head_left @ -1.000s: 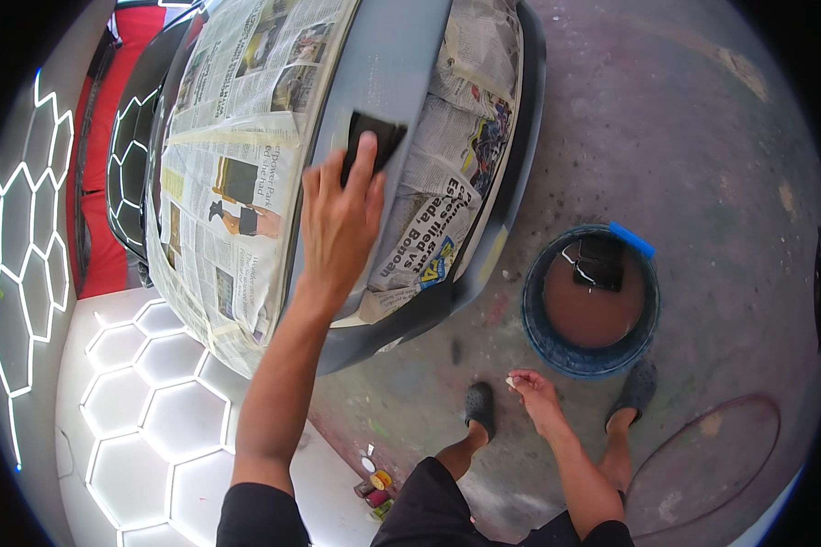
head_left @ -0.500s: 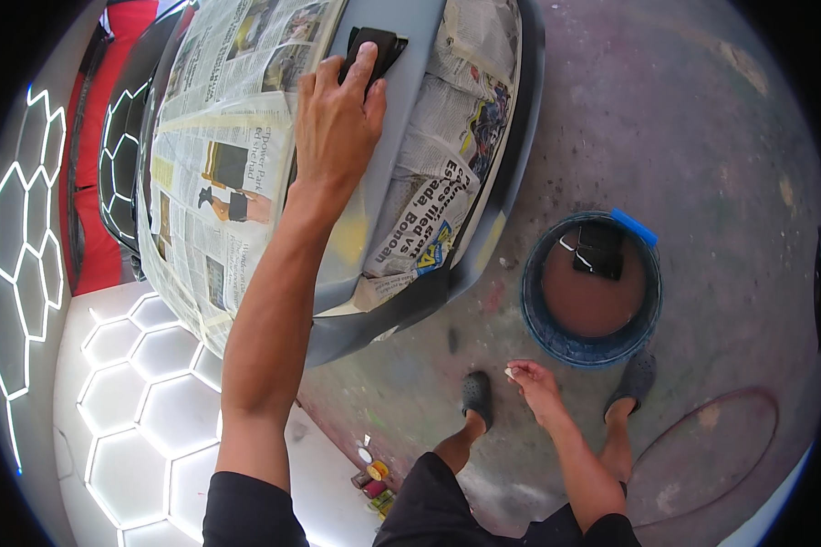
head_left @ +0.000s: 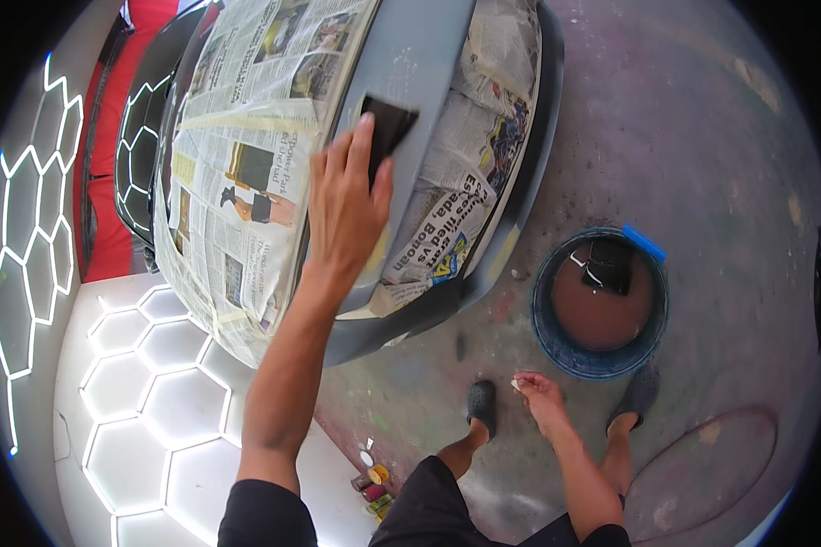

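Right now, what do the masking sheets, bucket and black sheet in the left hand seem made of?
Masking sheets: newspaper, matte and creased, showing printed columns. Bucket: probably plastic, dark blue, with a thin, smooth-looking wall. Black sheet in the left hand: perhaps sandpaper, dull and thin-edged; blur hides any grit.

Stained grey floor [head_left: 702,191], glowing hexagons [head_left: 126,456]

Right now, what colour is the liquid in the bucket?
The liquid is reddish-brown; head view shows it best.

black sheet [head_left: 393,130] under left hand [head_left: 347,208] on grey panel [head_left: 409,50], white bit [head_left: 517,384] in right hand [head_left: 545,401]
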A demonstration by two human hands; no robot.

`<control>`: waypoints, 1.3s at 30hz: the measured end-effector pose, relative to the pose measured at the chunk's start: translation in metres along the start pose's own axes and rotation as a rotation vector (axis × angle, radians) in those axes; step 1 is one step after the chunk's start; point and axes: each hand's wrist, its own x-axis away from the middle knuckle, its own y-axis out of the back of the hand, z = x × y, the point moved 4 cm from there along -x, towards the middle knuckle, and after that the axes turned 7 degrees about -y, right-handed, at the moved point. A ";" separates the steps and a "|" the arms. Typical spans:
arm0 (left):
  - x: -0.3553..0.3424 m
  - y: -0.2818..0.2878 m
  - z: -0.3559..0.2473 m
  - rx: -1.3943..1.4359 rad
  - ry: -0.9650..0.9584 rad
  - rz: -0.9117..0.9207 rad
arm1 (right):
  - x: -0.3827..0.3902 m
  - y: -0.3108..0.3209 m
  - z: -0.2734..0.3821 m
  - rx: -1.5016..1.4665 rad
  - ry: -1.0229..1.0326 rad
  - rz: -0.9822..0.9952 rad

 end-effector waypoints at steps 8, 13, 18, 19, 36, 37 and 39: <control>-0.040 0.002 0.020 -0.041 0.058 0.015 | 0.006 -0.016 0.002 -0.020 -0.002 0.006; 0.016 0.019 0.003 -0.026 0.121 0.038 | 0.007 0.000 0.005 -0.011 -0.035 -0.018; -0.045 0.007 0.036 -0.068 0.095 0.019 | 0.010 -0.016 -0.003 -0.020 -0.027 0.021; -0.039 0.009 0.032 -0.057 0.099 0.031 | 0.009 -0.014 0.001 -0.016 -0.029 0.019; -0.013 0.015 0.031 -0.053 0.073 0.001 | 0.003 -0.011 0.002 -0.013 -0.016 0.025; -0.031 0.014 0.036 -0.052 0.044 -0.005 | 0.008 -0.025 0.007 -0.014 -0.020 0.046; -0.029 0.009 0.033 -0.037 0.065 0.027 | 0.016 -0.022 0.001 -0.004 -0.034 0.038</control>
